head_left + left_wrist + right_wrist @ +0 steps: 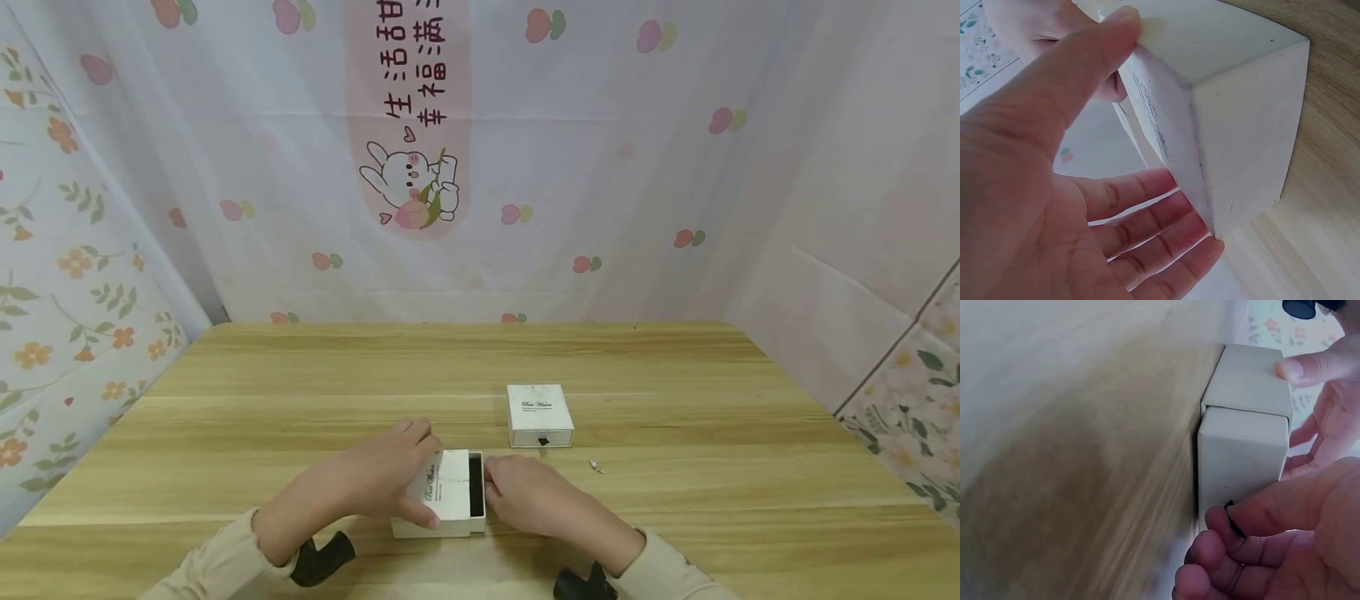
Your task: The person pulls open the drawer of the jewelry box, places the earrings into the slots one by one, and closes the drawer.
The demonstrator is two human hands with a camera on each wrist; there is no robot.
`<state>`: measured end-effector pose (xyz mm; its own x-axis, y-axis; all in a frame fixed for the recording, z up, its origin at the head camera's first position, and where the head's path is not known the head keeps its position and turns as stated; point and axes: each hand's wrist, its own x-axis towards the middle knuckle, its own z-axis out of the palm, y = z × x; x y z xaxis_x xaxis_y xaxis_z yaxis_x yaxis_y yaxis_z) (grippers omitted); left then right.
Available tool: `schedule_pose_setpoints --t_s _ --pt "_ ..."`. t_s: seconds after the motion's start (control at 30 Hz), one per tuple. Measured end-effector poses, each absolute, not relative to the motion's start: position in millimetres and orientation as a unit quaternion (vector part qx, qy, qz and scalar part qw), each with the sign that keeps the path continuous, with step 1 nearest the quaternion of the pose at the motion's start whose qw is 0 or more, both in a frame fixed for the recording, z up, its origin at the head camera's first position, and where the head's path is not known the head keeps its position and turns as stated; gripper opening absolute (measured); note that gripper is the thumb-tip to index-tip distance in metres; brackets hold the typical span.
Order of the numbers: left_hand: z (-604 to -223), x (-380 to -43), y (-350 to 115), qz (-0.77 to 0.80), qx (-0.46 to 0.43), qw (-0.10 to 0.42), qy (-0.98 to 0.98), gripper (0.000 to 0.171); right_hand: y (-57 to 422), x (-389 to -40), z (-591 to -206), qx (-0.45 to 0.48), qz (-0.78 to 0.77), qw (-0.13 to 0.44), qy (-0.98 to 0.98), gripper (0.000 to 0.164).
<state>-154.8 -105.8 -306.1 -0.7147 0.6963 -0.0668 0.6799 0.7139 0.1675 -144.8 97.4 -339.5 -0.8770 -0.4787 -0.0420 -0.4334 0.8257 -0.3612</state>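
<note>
A white drawer-style gift box [453,487] with "Best Wishes" lettering lies on the wooden table at the near centre. Its inner drawer [1244,453] is slid partway out on the right, baring a strip of black lining [477,490]. My left hand [393,471] holds the outer sleeve [1247,134] across its width, thumb on the near side and fingertips along the far edge. At the drawer's front, my right hand [528,493] pinches a small black ribbon tab [1233,520] between thumb and forefinger.
A second white box [538,413], closed and with a dark tab on its front, stands behind and to the right. A tiny silvery piece [596,467] lies on the wooden table [675,400] near it. Printed curtains [570,183] hang behind and at both sides.
</note>
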Motion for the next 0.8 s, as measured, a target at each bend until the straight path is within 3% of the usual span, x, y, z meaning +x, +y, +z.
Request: schedule_pose_setpoints --t_s 0.57,0.73,0.8 --pt "-304.8 -156.0 -103.4 0.063 0.362 0.075 0.927 0.072 109.7 -147.7 -334.1 -0.224 -0.174 0.081 0.955 0.02" --pt "-304.6 -155.7 -103.2 0.058 0.358 0.083 0.928 0.073 113.5 -147.1 -325.9 -0.202 -0.198 0.102 0.954 0.008" --pt "-304.4 -155.5 -103.4 0.058 0.358 0.083 0.928 0.073 114.8 -147.4 -321.6 -0.205 -0.214 0.105 0.95 0.016"
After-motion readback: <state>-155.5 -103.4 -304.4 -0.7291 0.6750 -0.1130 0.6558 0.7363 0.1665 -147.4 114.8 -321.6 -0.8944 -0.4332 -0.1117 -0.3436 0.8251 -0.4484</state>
